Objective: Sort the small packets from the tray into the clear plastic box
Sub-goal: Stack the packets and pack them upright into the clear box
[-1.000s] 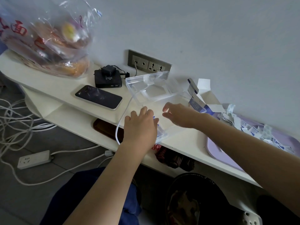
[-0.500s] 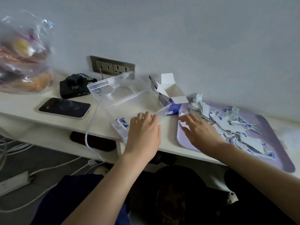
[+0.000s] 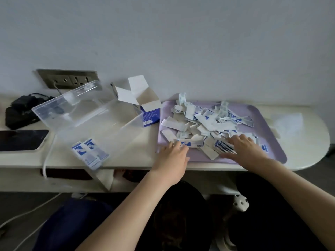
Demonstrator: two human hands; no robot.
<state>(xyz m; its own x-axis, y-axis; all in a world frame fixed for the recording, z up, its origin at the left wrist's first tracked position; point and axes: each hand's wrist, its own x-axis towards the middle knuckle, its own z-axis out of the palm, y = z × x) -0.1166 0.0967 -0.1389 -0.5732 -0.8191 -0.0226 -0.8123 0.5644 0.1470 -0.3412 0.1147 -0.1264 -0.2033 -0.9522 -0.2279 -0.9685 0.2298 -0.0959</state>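
Note:
A purple tray (image 3: 272, 131) lies on the right of the white shelf, heaped with several small white-and-blue packets (image 3: 204, 122). To its left stands the clear plastic box (image 3: 101, 124), lid raised at the back, with a few packets (image 3: 89, 153) leaning at its front left corner. My left hand (image 3: 172, 156) rests at the tray's front left edge, fingertips touching a long packet (image 3: 190, 143). My right hand (image 3: 244, 148) lies spread on the front of the heap. A small fanned stack of blue packets (image 3: 223, 147) sits between its thumb and forefinger.
An open white-and-blue carton (image 3: 145, 109) stands between box and tray. A phone (image 3: 20, 140), a black adapter (image 3: 20, 113) and a white cable (image 3: 47, 156) lie at left under the wall socket (image 3: 68, 80). A dark bin (image 3: 181, 214) sits below the shelf.
The view has swung right toward the tray. My left hand left the box's front edge for the tray's left edge. My right hand slid further right across the heap.

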